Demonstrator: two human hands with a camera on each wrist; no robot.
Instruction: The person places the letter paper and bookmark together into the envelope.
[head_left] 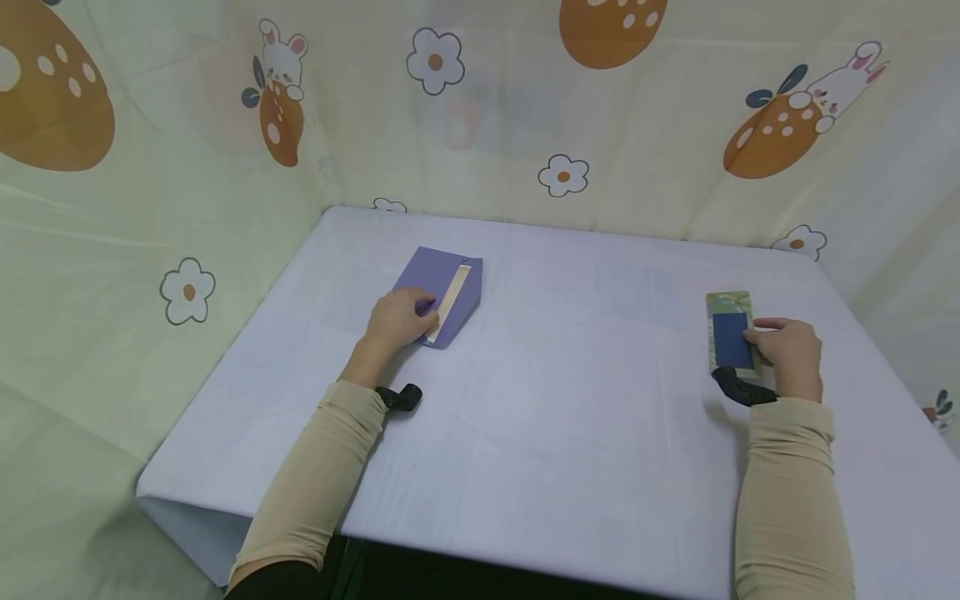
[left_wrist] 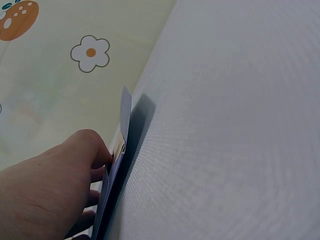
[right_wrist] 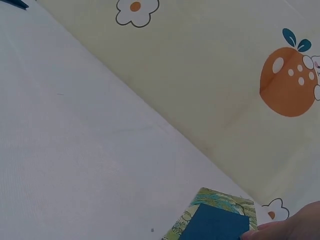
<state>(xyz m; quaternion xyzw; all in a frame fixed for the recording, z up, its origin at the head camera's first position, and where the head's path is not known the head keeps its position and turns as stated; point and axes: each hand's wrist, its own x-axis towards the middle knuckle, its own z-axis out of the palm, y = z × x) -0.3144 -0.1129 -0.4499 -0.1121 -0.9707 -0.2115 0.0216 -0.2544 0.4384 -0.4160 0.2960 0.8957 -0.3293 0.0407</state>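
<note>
On the left of the table, a purple envelope has its flap folded out, with a cream strip along it. My left hand pinches the envelope near its lower left edge. In the left wrist view the envelope is seen edge-on, thumb on one face and fingers behind. At the right, my right hand pinches the right edge of a blue card lying over a larger green patterned card. The thumb overlaps the corner of the blue card in the right wrist view; the other fingers are mostly hidden.
A white cloth covers the table, whose front edge runs below the forearms. Behind and to the left hangs a cream curtain printed with flowers, rabbits and orange fruit. Black wrist straps are worn at both wrists.
</note>
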